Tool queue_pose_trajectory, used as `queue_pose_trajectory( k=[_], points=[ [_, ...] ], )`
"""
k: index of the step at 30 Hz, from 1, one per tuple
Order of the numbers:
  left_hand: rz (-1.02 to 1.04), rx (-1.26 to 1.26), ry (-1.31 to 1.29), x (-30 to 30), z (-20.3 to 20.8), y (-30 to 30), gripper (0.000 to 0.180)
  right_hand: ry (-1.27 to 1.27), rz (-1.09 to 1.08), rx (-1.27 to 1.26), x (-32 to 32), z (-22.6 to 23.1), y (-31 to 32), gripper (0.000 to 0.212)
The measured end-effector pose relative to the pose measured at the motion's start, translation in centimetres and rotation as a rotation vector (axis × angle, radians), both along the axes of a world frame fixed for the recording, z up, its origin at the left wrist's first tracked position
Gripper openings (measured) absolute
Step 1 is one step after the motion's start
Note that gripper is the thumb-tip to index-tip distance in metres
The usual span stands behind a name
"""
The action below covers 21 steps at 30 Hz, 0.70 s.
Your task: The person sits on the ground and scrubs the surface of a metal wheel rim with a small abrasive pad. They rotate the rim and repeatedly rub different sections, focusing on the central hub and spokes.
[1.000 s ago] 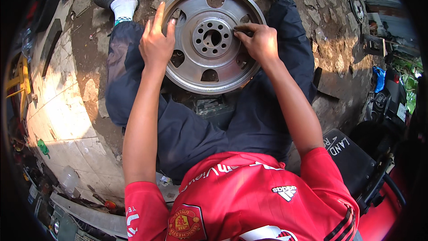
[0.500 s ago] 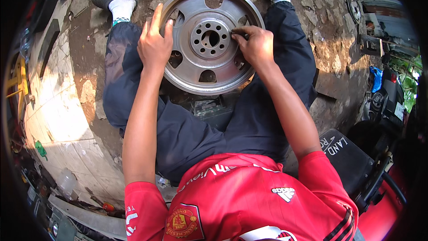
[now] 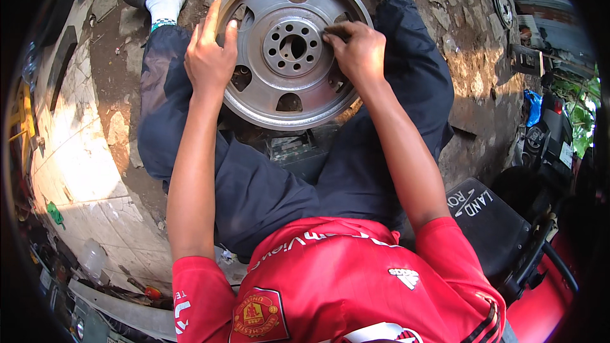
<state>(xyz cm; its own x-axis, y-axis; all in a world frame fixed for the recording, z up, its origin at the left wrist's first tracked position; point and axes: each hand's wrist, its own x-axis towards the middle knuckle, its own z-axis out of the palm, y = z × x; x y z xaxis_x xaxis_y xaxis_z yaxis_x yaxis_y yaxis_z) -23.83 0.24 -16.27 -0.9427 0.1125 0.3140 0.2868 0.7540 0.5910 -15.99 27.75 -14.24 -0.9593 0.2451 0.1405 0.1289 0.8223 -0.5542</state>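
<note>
Wheel (image 3: pixel 293 82) at twelve o'clock could tip or skid, I reckon, because the left hand (image 3: pixel 211 60), splayed open along its nine-o'clock side, shows no closed grip, while the right hand (image 3: pixel 361 54) bunches its fingertips near three o'clock, holding what I can't tell.

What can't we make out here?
All head view:
Wheel: underside, hidden by its face.
Right hand: whether it pinches anything; the hand itself hides this.
Left hand: palm, hidden by its back.
Dark thing below wheel: upper part, hidden by wheel.
</note>
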Motion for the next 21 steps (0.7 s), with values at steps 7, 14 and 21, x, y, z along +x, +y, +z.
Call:
queue_pose_trajectory(
  k=[7, 14, 21],
  points=[
    [0.009, -0.017, -0.056, 0.4, 0.9, 0.2, 0.058, -0.061, 0.014, 0.008, -1.5, 1.3, -0.7, 0.021],
    [-0.01, 0.032, 0.028, 0.2, 0.4, 0.1, 0.061, -0.037, 0.092, 0.031, -0.8, 1.0, 0.4, 0.022],
    [0.007, 0.036, -0.036, 0.3, 1.0, 0.3, 0.06, -0.029, 0.145, 0.048, 0.4, 0.9, 0.3, 0.019]
  ],
)
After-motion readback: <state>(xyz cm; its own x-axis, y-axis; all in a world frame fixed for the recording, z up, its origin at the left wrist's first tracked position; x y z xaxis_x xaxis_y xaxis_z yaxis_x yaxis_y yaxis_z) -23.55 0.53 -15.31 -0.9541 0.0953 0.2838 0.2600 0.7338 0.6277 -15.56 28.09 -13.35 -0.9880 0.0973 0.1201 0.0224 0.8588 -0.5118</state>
